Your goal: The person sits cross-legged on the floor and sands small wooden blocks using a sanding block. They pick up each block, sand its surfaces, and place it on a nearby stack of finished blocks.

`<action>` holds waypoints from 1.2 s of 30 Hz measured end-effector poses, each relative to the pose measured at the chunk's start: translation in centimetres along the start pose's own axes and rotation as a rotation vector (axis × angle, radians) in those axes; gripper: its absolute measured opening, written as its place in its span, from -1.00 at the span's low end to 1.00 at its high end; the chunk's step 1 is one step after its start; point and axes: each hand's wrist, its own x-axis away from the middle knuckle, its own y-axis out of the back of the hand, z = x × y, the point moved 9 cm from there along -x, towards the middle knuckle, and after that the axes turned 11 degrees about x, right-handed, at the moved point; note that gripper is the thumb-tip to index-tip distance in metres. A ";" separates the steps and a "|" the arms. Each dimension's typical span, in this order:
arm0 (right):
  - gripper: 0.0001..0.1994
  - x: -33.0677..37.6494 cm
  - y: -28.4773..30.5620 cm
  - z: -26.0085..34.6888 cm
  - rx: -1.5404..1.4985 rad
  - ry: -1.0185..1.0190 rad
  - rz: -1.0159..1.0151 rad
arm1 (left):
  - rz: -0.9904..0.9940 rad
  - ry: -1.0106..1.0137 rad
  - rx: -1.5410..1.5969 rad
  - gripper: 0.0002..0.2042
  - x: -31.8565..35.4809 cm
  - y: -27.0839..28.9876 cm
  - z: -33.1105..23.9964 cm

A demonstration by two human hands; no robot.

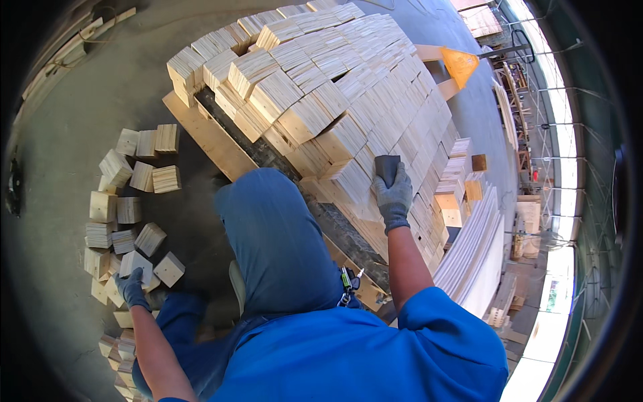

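Note:
Grey work gloves cover both hands. My right hand (pixel 393 194) is closed on a dark grey block (pixel 386 169), which looks like a sanding block and lies against the top of a large stack of pale wooden blocks (pixel 321 137). Down at the left, my left hand (pixel 130 287) grips the near edge of a light wooden block (pixel 136 265) among other blocks on the floor. Part of its fingers is hidden behind that block.
Loose wooden blocks (pixel 127 209) lie in small groups on the grey floor at the left. The stack rests on a board (pixel 207 137). Beyond it stands a yellow pallet-jack part (pixel 460 65). White panels (pixel 479 251) lean at the right. My bent knee (pixel 268 208) is close to the stack.

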 end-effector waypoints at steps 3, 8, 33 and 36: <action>-0.03 -0.2 0.2 0.0 -0.004 -0.011 0.024 | -0.038 0.051 0.044 -0.25 1.6 0.9 -1.7; 0.02 -0.2 0.3 -2.3 -0.068 -0.070 0.061 | 0.036 0.047 0.100 -0.51 7.5 -1.9 -11.0; -0.24 23.3 24.7 34.6 -1.065 1.079 0.231 | 0.678 0.159 1.395 -0.29 26.8 -9.0 -20.5; -0.23 28.7 21.3 38.2 -1.045 1.218 0.226 | 0.647 0.173 1.450 -0.30 26.2 -9.0 -19.7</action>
